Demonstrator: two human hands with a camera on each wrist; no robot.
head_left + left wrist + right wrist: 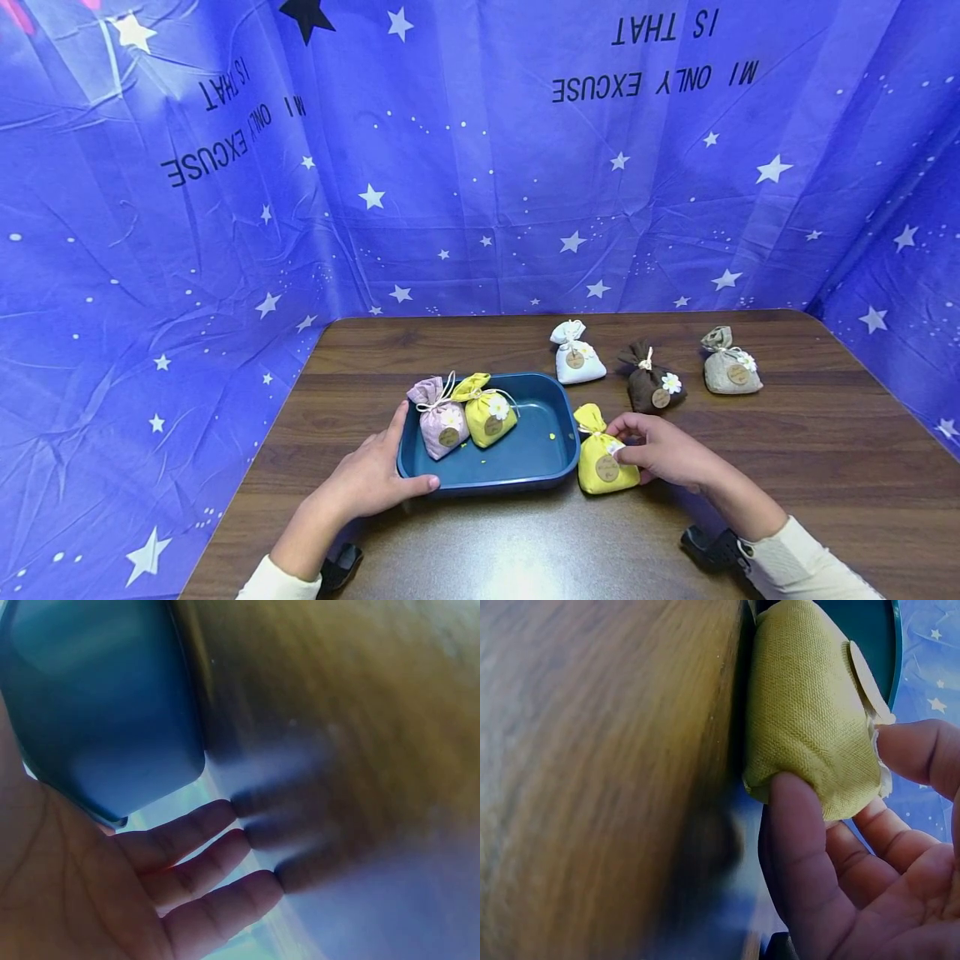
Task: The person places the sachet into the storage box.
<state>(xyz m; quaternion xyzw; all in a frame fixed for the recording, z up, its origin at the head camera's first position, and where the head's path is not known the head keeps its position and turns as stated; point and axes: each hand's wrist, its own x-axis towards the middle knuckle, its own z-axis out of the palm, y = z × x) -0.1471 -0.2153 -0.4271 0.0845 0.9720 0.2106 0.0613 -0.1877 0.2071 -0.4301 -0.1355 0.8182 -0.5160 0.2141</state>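
Observation:
A blue tray (517,479) holds a lilac drawstring sachet (441,429) and a yellow one (487,421) in its left half. My left hand (375,475) rests at the tray's near left corner, index finger along the left rim and thumb by the front wall. Three of its fingers (217,911) lie straight beside the tray. Just right of the tray, my right hand (663,450) grips another yellow sachet (802,697) from its right side. The thumb lies over its white flower, with fingers against its side and base. A round tag (607,468) faces up on this sachet.
Behind and right of the tray lie a white sachet (579,362), a dark brown sachet (652,387) and a beige sachet (729,371). They are spread over the wooden table (795,433). A blue star-patterned curtain (480,167) stands along the table's back and sides.

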